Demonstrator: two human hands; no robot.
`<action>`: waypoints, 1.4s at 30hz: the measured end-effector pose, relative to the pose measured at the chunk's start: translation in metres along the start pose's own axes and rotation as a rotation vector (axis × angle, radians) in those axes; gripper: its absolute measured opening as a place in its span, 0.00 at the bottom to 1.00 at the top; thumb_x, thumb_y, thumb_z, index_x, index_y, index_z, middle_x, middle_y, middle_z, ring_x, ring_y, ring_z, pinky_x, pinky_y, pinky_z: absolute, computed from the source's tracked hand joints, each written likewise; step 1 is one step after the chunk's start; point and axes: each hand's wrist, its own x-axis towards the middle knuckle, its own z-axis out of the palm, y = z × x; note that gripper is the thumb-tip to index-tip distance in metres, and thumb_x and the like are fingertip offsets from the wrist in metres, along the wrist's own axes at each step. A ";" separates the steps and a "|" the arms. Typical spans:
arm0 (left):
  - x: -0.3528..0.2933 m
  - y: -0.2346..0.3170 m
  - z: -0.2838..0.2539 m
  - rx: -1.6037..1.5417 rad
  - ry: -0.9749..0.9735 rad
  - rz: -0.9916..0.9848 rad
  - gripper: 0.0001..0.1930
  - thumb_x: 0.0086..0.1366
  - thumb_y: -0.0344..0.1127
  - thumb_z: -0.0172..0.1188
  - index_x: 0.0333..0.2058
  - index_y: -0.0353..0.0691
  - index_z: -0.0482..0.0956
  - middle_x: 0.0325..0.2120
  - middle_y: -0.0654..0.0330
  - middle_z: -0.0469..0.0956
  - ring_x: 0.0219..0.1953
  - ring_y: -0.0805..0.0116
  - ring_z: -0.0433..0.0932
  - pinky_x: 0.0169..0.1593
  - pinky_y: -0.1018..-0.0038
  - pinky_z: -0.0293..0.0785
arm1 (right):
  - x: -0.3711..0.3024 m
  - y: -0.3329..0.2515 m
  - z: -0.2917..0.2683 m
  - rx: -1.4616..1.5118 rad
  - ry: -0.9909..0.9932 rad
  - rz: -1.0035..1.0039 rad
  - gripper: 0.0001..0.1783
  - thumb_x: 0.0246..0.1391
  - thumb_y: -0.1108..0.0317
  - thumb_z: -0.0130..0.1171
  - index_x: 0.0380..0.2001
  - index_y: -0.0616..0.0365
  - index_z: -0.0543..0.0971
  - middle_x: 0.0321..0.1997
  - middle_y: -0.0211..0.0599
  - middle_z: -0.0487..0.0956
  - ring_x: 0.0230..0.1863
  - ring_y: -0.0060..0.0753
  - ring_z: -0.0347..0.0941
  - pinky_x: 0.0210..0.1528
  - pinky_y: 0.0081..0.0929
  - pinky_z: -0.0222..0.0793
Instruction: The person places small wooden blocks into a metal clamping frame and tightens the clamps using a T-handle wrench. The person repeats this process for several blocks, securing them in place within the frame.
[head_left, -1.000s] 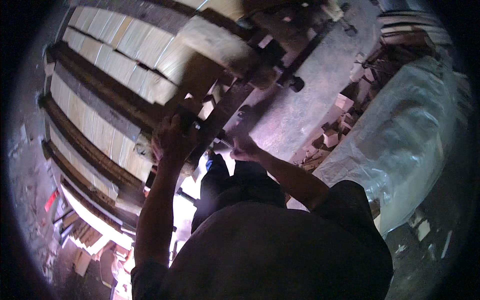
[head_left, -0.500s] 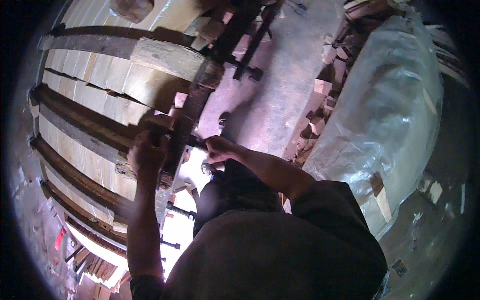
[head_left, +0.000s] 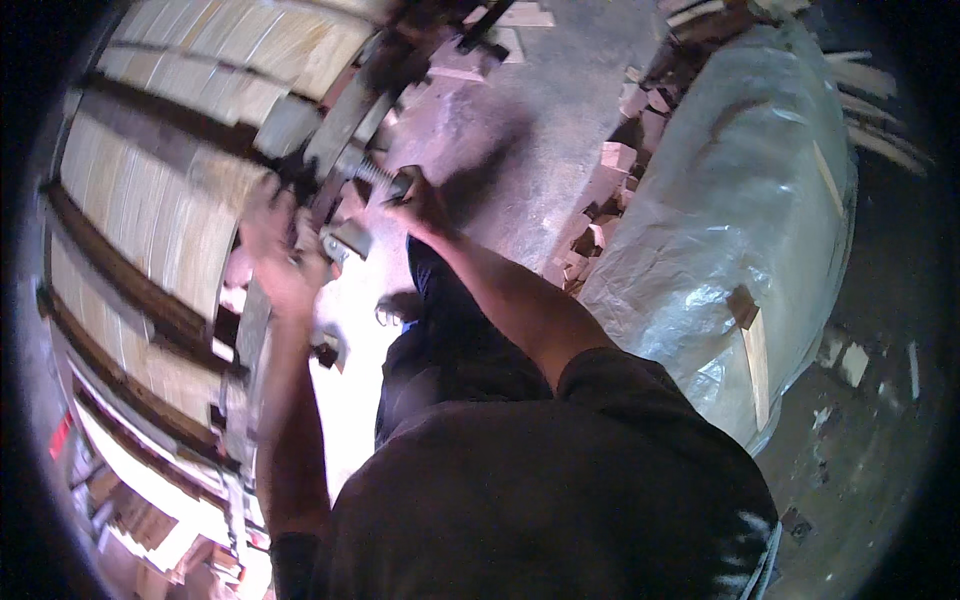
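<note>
If the right hand [head_left: 424,210], closed round the end of a ridged metal screw [head_left: 371,173] at the dark rack's [head_left: 125,256] right edge, slips suddenly, the left hand [head_left: 285,245] nearby, too blurred for me to tell its grip, might be pinched beside those pale, flat wooden boards [head_left: 145,185].

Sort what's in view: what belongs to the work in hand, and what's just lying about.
Apparently in the work:
- threaded screw, its end gripped by the right hand
- pale boards and dark bars, near the blurred left hand

Apparently lying about:
- plastic-covered bundle
- wood offcuts
- wood strip on the plastic
</note>
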 end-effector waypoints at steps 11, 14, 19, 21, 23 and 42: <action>-0.444 0.082 -0.168 0.167 -0.221 -1.096 0.17 0.52 0.26 0.64 0.43 0.35 0.80 0.51 0.49 0.77 0.51 0.53 0.76 0.52 0.64 0.74 | -0.262 0.028 0.063 0.254 -0.821 0.747 0.06 0.52 0.68 0.62 0.35 0.54 0.77 0.23 0.33 0.77 0.18 0.31 0.75 0.19 0.29 0.71; -0.503 0.082 -0.183 0.020 -0.057 -1.322 0.21 0.53 0.31 0.64 0.47 0.35 0.79 0.43 0.47 0.80 0.46 0.50 0.79 0.53 0.63 0.75 | -0.293 -0.011 0.089 0.364 -0.829 0.808 0.24 0.63 0.52 0.55 0.54 0.57 0.72 0.39 0.42 0.81 0.32 0.38 0.80 0.30 0.33 0.77; -0.521 0.069 -0.163 -0.179 0.144 -1.564 0.23 0.57 0.35 0.62 0.51 0.33 0.77 0.44 0.47 0.82 0.41 0.60 0.83 0.47 0.68 0.77 | -0.266 -0.049 0.121 0.838 -0.681 1.108 0.35 0.66 0.41 0.42 0.59 0.62 0.65 0.54 0.55 0.74 0.50 0.52 0.75 0.52 0.47 0.74; -0.521 0.071 -0.151 -0.217 0.147 -1.590 0.24 0.57 0.35 0.62 0.52 0.33 0.76 0.44 0.46 0.82 0.41 0.60 0.83 0.47 0.68 0.77 | -0.251 -0.047 0.141 0.930 -0.601 1.235 0.36 0.65 0.40 0.41 0.59 0.63 0.65 0.58 0.57 0.71 0.54 0.56 0.72 0.58 0.52 0.70; -0.518 0.079 -0.144 -0.277 0.143 -1.623 0.23 0.58 0.34 0.62 0.53 0.33 0.76 0.44 0.47 0.82 0.41 0.61 0.83 0.47 0.69 0.77 | -0.244 -0.048 0.150 1.001 -0.479 1.212 0.33 0.67 0.45 0.40 0.50 0.72 0.68 0.51 0.58 0.74 0.51 0.54 0.74 0.58 0.53 0.70; -0.283 0.014 -0.054 -1.057 0.790 -1.671 0.10 0.66 0.34 0.60 0.41 0.34 0.80 0.32 0.69 0.76 0.36 0.78 0.71 0.42 0.82 0.67 | -0.192 -0.041 0.114 0.618 -0.829 1.001 0.12 0.52 0.75 0.58 0.41 0.64 0.76 0.39 0.38 0.79 0.39 0.34 0.78 0.45 0.27 0.76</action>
